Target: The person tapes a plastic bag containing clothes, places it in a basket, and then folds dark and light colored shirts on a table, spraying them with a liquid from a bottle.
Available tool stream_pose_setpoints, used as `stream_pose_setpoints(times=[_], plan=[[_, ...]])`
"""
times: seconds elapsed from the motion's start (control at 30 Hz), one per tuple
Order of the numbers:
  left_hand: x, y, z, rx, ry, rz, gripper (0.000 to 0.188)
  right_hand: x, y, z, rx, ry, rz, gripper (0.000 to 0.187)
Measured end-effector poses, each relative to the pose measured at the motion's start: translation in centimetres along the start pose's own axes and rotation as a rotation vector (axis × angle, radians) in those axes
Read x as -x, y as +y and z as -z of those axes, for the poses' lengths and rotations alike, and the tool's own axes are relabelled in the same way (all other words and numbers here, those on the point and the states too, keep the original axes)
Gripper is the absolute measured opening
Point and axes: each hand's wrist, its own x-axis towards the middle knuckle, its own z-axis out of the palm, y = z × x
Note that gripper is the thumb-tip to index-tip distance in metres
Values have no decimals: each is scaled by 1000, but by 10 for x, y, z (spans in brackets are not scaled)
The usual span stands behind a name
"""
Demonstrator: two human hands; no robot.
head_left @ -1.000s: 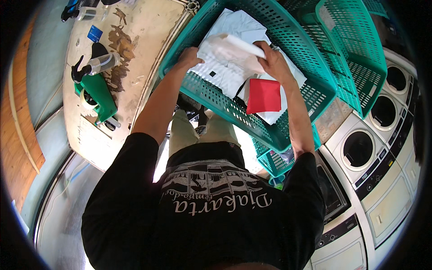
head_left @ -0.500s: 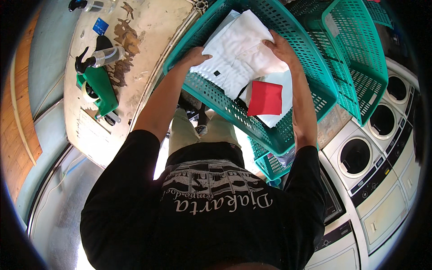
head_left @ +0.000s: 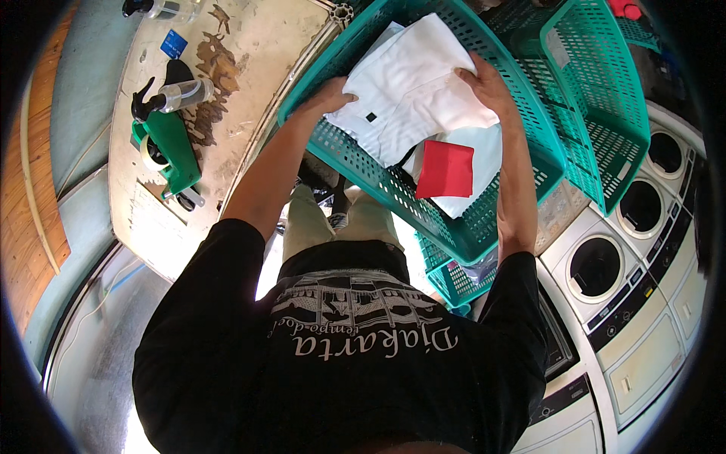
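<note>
A folded white garment (head_left: pixel 412 72) with one small black patch lies inside the teal laundry basket (head_left: pixel 412 208), over paler cloth. The left hand (head_left: pixel 331 97) grips its edge at the basket's left side, thumb on top; the right hand (head_left: pixel 488 85) grips the opposite edge toward the basket's right side; most fingers are hidden underneath. To handle it well, I would keep both edges level, draw them gently apart so the creases smooth out, and lower it flat before loosening either thumb, without nudging the red folded cloth (head_left: pixel 445 168). Counting: one white garment uppermost and one red cloth in the basket; how many pieces lie below, I cannot tell. Left of the basket, on one worktable (head_left: pixel 249 38), are two spray bottles (head_left: pixel 185 94), one tape roll (head_left: pixel 153 155) and one blue card (head_left: pixel 174 44). Right of the basket, three round machine doors (head_left: pixel 595 266) show, plus one upended teal basket (head_left: pixel 605 91).
</note>
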Motion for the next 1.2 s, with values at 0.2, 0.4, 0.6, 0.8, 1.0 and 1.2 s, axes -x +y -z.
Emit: stream_pose_setpoints(times=[0.2,0.4,0.6,0.8,1.0,1.2], plan=[[-14,20,7,126,-5,64,48,1,6,19,-27,72,140,47],[-26,10,1,47,106,-126,45,1,5,24,121,186,279,45],[-16,20,3,16,111,-122,44,13,-9,31,-5,140,203,42],[18,66,9,66,137,-122,39,47,-15,54,-152,144,83,39],[76,138,-18,195,238,-217,35,122,-60,103,-188,257,-92,34],[126,196,-69,301,172,-234,27,183,-70,147,60,276,-145,35]])
